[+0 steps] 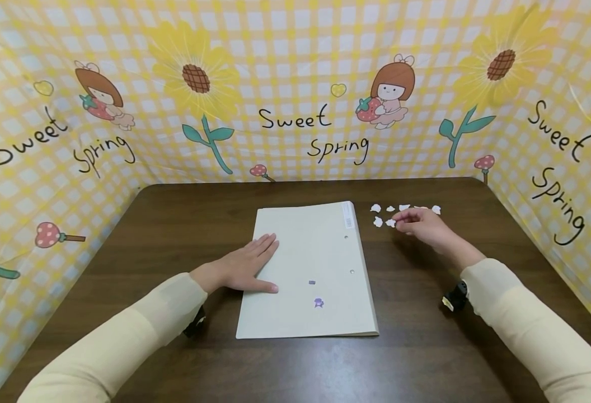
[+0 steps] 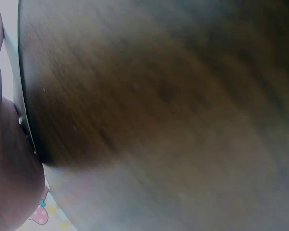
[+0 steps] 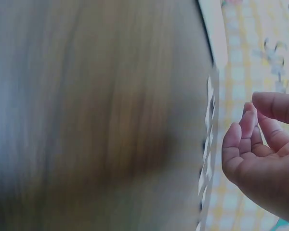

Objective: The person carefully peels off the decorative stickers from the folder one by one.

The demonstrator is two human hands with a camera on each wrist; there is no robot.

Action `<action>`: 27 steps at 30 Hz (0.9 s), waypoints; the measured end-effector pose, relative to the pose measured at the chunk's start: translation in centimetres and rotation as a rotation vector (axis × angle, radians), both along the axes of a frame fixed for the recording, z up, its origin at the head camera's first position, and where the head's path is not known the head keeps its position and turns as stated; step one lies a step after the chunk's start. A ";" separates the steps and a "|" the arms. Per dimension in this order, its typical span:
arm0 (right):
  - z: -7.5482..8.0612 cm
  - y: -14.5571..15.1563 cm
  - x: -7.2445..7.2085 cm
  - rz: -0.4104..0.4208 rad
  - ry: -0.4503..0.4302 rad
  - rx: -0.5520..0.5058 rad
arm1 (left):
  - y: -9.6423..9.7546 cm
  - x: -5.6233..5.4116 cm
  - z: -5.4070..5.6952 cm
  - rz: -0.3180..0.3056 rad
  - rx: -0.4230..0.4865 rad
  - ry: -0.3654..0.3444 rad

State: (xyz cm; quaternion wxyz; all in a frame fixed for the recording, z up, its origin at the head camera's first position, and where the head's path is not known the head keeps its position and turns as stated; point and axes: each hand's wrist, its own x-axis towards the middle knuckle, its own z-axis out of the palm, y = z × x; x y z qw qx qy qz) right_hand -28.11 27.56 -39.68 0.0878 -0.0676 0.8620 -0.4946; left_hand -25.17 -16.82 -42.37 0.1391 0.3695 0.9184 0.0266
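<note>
My left hand (image 1: 245,266) lies flat with spread fingers on the left edge of a cream file folder (image 1: 300,246). In the left wrist view, part of that hand (image 2: 14,178) shows against the folder's edge. Two small purple cutouts, a square one (image 1: 312,282) and a larger shaped one (image 1: 318,303), lie on the folder. My right hand (image 1: 423,226) is over small white paper cutouts, its fingertips right at one of them (image 1: 390,223). In the right wrist view, thumb and fingertips come together; I cannot tell whether they pinch a cutout.
Several white cutouts, such as one at the left end (image 1: 375,208) and one at the right (image 1: 436,210), lie in rows right of the folder. The brown wooden table (image 1: 174,224) is enclosed by a yellow checked cloth (image 1: 295,67). A white label (image 1: 348,215) marks the folder's upper right.
</note>
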 end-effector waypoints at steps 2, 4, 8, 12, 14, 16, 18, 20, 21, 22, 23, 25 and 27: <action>0.1 -1.1 0.3 0.028 0.004 -0.015 | 0.0 0.1 0.1 0.000 0.001 -0.005; 0.3 -2.2 0.7 0.057 -0.002 -0.031 | 0.1 0.1 0.2 0.001 -0.002 -0.008; 0.2 -4.2 1.3 0.122 -0.018 -0.075 | 0.1 0.1 0.1 0.003 -0.006 -0.011; 0.0 -6.1 1.8 0.174 -0.029 -0.104 | 0.2 0.0 0.2 0.008 -0.014 -0.016; -0.1 -7.1 2.1 0.202 -0.033 -0.117 | 0.2 0.0 0.2 0.010 -0.013 -0.018; -0.2 -8.1 2.4 0.234 -0.031 -0.129 | 0.2 0.0 0.2 0.012 -0.012 -0.018; -0.3 -8.9 2.8 0.274 -0.026 -0.138 | 0.2 0.0 0.2 0.012 -0.011 -0.015; -0.4 -9.7 3.0 0.311 -0.025 -0.148 | 0.2 0.0 0.1 0.013 -0.012 -0.012; -0.5 -10.1 3.1 0.332 -0.021 -0.153 | 0.2 0.0 0.1 0.013 -0.012 -0.012; -0.6 -10.4 3.2 0.353 -0.018 -0.158 | 0.2 0.0 0.1 0.014 -0.011 -0.013; -0.6 -10.7 3.3 0.369 -0.020 -0.163 | 0.1 0.0 0.1 0.015 -0.011 -0.015; -0.8 -11.2 3.4 0.399 -0.020 -0.163 | 0.1 0.0 0.1 0.018 -0.008 -0.019; -0.9 -11.7 3.5 0.421 -0.025 -0.148 | 0.1 0.0 0.1 0.020 -0.010 -0.022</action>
